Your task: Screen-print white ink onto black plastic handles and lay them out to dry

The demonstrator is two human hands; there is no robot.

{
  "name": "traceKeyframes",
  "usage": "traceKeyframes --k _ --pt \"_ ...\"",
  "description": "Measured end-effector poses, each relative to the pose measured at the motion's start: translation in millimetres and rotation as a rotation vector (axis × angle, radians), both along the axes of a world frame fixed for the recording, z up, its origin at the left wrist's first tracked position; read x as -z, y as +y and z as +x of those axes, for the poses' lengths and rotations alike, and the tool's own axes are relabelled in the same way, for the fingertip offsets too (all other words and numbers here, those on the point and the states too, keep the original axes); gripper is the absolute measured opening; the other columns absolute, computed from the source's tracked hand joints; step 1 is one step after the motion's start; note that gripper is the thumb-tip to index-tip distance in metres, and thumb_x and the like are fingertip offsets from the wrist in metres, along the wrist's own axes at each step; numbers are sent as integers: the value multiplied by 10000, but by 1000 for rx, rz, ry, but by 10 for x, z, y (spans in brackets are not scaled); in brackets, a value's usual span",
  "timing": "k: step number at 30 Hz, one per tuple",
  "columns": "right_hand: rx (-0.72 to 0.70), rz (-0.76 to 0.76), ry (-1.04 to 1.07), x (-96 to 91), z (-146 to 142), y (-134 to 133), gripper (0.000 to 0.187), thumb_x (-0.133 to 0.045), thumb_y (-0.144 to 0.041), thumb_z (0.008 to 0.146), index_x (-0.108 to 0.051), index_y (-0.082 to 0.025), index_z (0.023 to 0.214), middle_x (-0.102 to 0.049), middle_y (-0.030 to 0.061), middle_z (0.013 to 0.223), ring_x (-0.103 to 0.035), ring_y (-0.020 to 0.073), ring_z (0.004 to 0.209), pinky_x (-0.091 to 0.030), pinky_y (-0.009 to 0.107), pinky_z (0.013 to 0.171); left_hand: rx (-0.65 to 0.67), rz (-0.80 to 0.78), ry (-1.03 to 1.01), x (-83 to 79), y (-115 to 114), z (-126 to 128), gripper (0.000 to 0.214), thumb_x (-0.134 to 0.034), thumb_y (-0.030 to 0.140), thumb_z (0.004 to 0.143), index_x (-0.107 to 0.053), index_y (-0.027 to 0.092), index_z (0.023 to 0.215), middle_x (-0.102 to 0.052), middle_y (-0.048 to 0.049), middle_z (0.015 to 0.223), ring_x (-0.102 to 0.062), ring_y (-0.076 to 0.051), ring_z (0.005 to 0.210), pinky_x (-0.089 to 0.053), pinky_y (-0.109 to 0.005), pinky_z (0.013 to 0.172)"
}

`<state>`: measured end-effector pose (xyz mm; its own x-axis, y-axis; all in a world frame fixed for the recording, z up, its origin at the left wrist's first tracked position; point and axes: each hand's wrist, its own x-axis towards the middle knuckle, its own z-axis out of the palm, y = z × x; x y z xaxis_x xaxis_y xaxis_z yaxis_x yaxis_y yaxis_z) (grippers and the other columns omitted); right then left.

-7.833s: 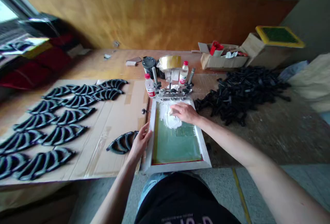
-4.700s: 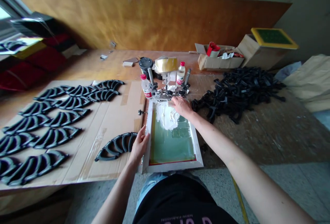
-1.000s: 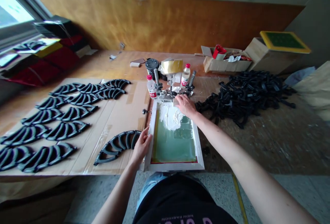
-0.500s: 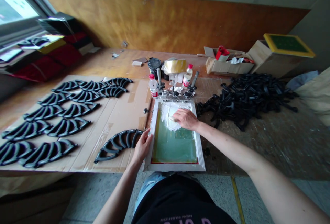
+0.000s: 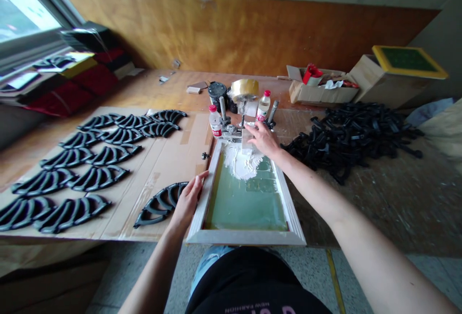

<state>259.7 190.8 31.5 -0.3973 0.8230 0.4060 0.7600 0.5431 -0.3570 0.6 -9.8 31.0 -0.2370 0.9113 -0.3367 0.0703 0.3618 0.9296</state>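
A screen-printing frame (image 5: 298,229) with a green mesh lies before me, its near end raised toward me. White ink (image 5: 240,165) is smeared on the mesh's far part. My left hand (image 5: 190,192) has its fingers on the left rail; the thumb's grip is partly hidden. At the far end, a pale, flat rectangular scraper (image 5: 247,146) stands in the ink, leaning by the hinge clamp (image 5: 231,133). My right hand (image 5: 263,138) touches its upper part with fingers spread. Beside my left hand, a black ribbed, fan-shaped plastic part (image 5: 155,208) lies on cardboard.
Rows of similar black parts (image 5: 97,165) cover the cardboard at left. A heap of black pieces (image 5: 353,133) lies right. Behind the clamp stand two red-capped bottles (image 5: 263,107), a black tub (image 5: 217,91) and a tape roll (image 5: 244,88). An open carton (image 5: 321,93) sits farther back.
My right hand has moved the scraper away from me to the hinge end, and its fingers have spread. The frame's near end has risen, with my left hand at its left rail.
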Motion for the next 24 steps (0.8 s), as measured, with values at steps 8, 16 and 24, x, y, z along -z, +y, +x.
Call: traceKeyframes --k 8,16,24 --pt "317 -264 161 415 839 -297 227 -525 -298 904 -671 -158 1007 -679 76 863 -614 234 817 -493 383 799 -97 424 -225 -505 623 193 591 -552 666 796 -649 188 1129 -694 -63 1012 -654 -209 920 -533 -313 764" --pt "-133 -258 -48 807 242 -894 135 -694 -228 831 -701 -221 965 -673 61 979 -566 227 991 -434 393 932 -159 238 -222 -219 361 546 622 -491 683 834 -540 214 1240 -695 -73 998 -654 -169 846 -513 -253 636" --pt "-562 -99 -51 422 -831 -1595 170 -570 -306 933 -689 -195 982 -631 78 925 -514 241 959 -421 370 883 -384 -73 -352 554 -515 504 600 -531 739 754 -578 161 904 -658 -51 789 -601 -132 641 -434 -212 504"
